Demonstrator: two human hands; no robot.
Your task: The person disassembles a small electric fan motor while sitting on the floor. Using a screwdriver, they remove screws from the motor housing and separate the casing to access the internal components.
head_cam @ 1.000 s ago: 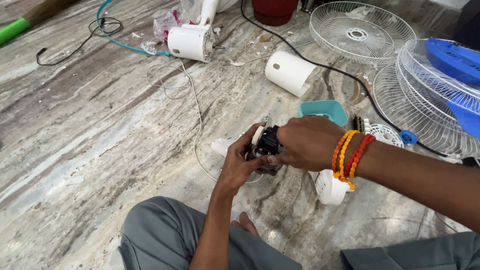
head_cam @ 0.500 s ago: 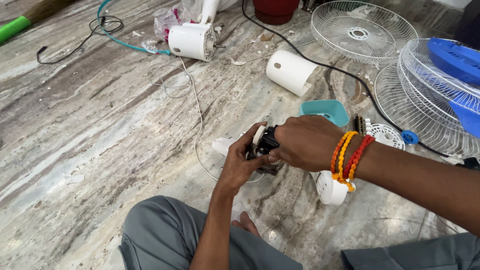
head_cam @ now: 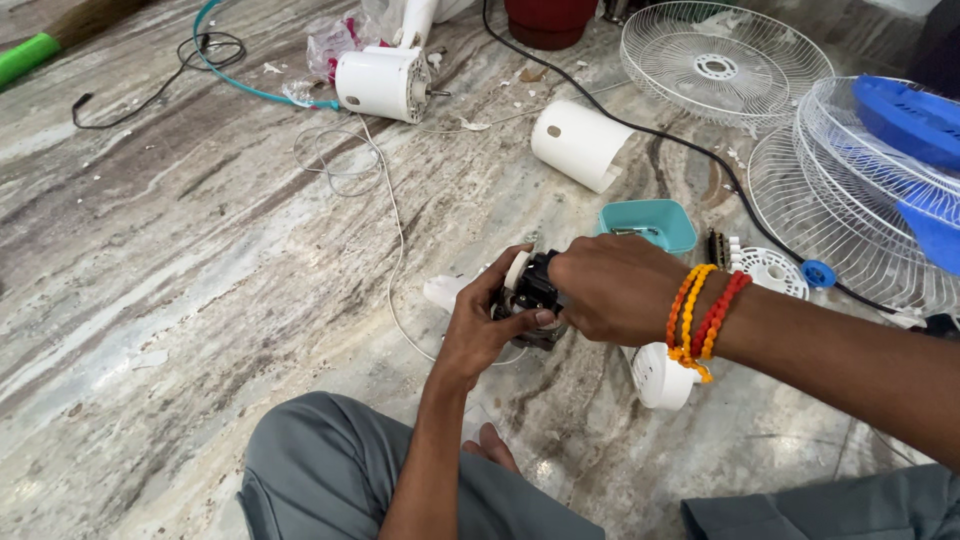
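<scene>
Motor (head_cam: 530, 295) in both hands (floor cluttered)

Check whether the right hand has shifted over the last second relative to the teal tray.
No. The right hand stays just below the teal tray, on the small dark motor that the left hand grips.

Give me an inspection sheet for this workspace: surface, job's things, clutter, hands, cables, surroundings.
Surface: grey-brown veined marble floor, with small white scraps near the top.
Job's things: dark fan motor, held just above the floor between both hands.
Clutter: white motor housing; white cylindrical cover; teal tray; white slotted cap; wire fan grilles; blue fan blade.
Hands: left hand grips the motor from the near side; right hand, with bead bracelets, covers its far side.
Cables: black cable between the grilles; thin white wire; teal cord.
Surroundings: red pot and green-handled broom at the top edge.
</scene>
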